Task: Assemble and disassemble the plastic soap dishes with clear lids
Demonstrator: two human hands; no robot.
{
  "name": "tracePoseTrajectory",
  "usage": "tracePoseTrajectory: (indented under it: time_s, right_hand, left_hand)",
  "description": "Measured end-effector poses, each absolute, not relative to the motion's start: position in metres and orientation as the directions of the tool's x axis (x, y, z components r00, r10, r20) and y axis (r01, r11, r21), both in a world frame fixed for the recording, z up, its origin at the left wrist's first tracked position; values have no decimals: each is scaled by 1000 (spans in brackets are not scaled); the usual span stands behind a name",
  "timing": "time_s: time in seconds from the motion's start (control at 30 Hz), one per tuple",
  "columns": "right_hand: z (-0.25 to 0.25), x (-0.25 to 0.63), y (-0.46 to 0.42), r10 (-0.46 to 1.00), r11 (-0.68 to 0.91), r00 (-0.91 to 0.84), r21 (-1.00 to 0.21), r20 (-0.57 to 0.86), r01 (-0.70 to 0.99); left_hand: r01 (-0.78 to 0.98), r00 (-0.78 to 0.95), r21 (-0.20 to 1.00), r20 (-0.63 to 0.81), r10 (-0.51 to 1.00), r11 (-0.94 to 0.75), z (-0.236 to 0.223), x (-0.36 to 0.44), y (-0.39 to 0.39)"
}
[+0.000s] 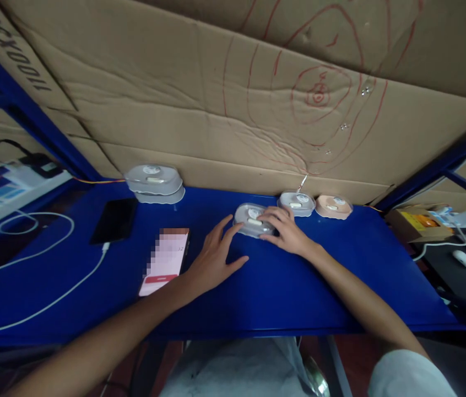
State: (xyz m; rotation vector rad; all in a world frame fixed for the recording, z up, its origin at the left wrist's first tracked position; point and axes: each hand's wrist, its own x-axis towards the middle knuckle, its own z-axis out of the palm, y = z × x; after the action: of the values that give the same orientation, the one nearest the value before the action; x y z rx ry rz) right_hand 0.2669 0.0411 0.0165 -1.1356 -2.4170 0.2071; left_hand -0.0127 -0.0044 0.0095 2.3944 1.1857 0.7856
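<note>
My right hand (285, 229) rests on a clear plastic oval case (249, 219) on the blue table (299, 286), with its fingers curled over the case's right side. Just to the left, my left hand (214, 259) lies flat on the table with fingers spread and holds nothing; its fingertips reach toward the same case. Behind the right hand stand a second clear case (297, 203) and a peach-coloured case (334, 207). A stack of clear cases (154, 183) sits at the back left.
A lit phone (164, 260) and a dark phone (114, 220) with a white cable (51, 300) lie on the left. A power strip (18, 184) is at far left. Cardboard sheets (233, 110) form the back wall. A side table with a mouse (464, 259) stands at the right.
</note>
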Motion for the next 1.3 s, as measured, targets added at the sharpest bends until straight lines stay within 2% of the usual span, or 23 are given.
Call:
tracePoseTrajectory:
  time_s: [0.1, 0.17, 0.27, 0.4, 0.47, 0.53, 0.6, 0.7, 0.97, 1.07, 1.17, 1.3]
  right_hand:
    - [22, 272, 8, 746, 655, -561, -549, 360, 519]
    - [23, 274, 0, 771, 623, -513, -613, 376, 486]
    - [15, 280, 8, 792, 611, -429, -577, 435, 542]
    - [3, 285, 18, 837, 544, -395, -505, 378, 670]
    - [4, 282, 12, 820, 571, -457, -442, 344, 692]
    - [8, 275, 2, 749, 661, -586, -395, 309, 637]
    - [14, 265, -8, 671, 733, -688, -380, 274, 564]
    - [19, 256, -15, 655, 744, -704, -399, 274, 536]
    - [24, 263, -9, 695, 703, -626, -517, 354, 488]
    - [19, 268, -6, 729, 682, -577, -460, 368, 568]
    - [12, 271, -1, 778, 627, -510, -404, 367, 666]
    - [4, 272, 3, 831, 549, -436, -385, 345, 742]
  left_hand:
    - [595, 516, 555, 291, 806, -581, 5, -12, -7]
    - [569, 550, 578, 261, 794, -584, 2, -10, -10]
    - [543, 614, 576, 225, 756, -612, -2, -9, -13]
    - [542, 643, 557, 207, 737, -629, -1, -10, -11]
    - [532, 632, 586, 205, 747, -611, 1, -11, -8]
    - [502, 604, 642, 220, 766, -580, 1, -12, -5]
    - [472, 572, 697, 223, 789, -540, 1, -12, -3]
    - [472, 565, 716, 203, 800, -515, -1, -11, -2]
    - [496, 622, 649, 198, 758, -577, -8, -12, -5]
    - [534, 597, 635, 184, 781, -558, -7, -12, -7]
    - [598, 570, 552, 216, 793, -581, -2, -11, -12]
    - [542, 692, 407, 279, 665, -735, 6, -9, -18]
